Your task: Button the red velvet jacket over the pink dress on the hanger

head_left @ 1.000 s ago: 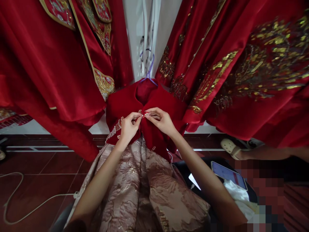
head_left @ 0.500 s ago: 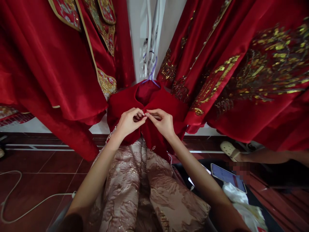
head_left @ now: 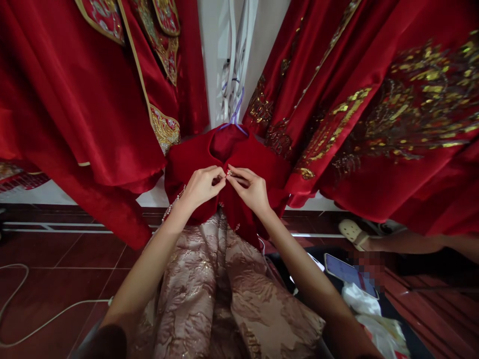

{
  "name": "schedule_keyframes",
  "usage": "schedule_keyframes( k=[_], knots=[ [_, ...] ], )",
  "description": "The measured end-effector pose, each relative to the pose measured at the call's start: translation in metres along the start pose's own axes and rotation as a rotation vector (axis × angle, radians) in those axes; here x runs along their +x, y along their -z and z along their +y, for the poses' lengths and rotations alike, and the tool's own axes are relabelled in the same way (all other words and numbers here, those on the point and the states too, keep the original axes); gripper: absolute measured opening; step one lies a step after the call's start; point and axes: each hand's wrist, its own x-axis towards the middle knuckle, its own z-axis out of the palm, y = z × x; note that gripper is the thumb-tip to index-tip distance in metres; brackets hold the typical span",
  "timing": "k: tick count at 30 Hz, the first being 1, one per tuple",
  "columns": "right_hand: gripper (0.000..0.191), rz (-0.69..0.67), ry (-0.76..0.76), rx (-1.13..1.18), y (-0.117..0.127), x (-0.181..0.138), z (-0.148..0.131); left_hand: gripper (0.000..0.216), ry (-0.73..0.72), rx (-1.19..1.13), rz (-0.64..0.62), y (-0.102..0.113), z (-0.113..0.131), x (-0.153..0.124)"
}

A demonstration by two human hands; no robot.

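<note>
- Left hand [head_left: 202,187] is curled, its thumb and forefinger pinching one half of a small beaded clasp [head_left: 227,173] at the neck of a red jacket [head_left: 269,164].
- Right hand [head_left: 251,190] meets it from the other side, fingertips nipped on the clasp's other half; the two hands touch at the fingertips.
- The jacket hangs on a purple hanger [head_left: 236,112] against a white wall [head_left: 209,60], between two groups of red robes, one to the left [head_left: 75,99] and one with gold embroidery to the right [head_left: 374,124].
- As far as can be judged, the two front edges of the jacket are drawn together at the neck, but the fingers hide the clasp, so I cannot tell whether it is hooked or only held closed.
- Below the hands the front edges lie over each other. A small bead [head_left: 237,228] shows near the hem, and I cannot tell whether anything there is fastened.
- A string of beads [head_left: 170,209] dangles from the jacket just beside the left wrist.
- A pale gold patterned skirt [head_left: 224,299] hangs under the jacket, between the forearms.
- On the dark red floor [head_left: 56,249] a white cable [head_left: 37,324] loops near the left edge. A phone [head_left: 348,273] lies to the right, near another person's sandalled foot [head_left: 354,232].
</note>
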Motion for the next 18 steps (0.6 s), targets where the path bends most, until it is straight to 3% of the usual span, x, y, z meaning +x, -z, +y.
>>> schedule_keyframes(
  k=[5,8,10,12,14,18],
  knots=[
    [0.069,-0.115,0.046,-0.109,-0.010,-0.025,0.000,0.023,0.213,-0.323,0.070,-0.020,-0.011,-0.021],
    [0.094,-0.208,0.125,-0.370,-0.022,-0.051,0.017,0.034,0.335,-0.623,-0.037,-0.027,-0.015,-0.043],
    [0.092,-0.214,0.151,-0.537,-0.026,-0.066,0.034,0.038,0.414,-0.768,-0.112,-0.028,-0.015,-0.057],
    [0.080,-0.143,0.170,-0.623,-0.024,-0.078,0.049,0.039,0.458,-0.817,-0.152,-0.026,-0.013,-0.068],
    [0.070,0.015,0.209,-0.626,-0.018,-0.085,0.055,0.036,0.455,-0.779,-0.147,-0.026,-0.011,-0.074],
    [0.046,0.354,0.294,-0.505,-0.004,-0.090,0.029,0.033,0.453,-0.678,-0.006,-0.036,-0.012,-0.070]
  ],
)
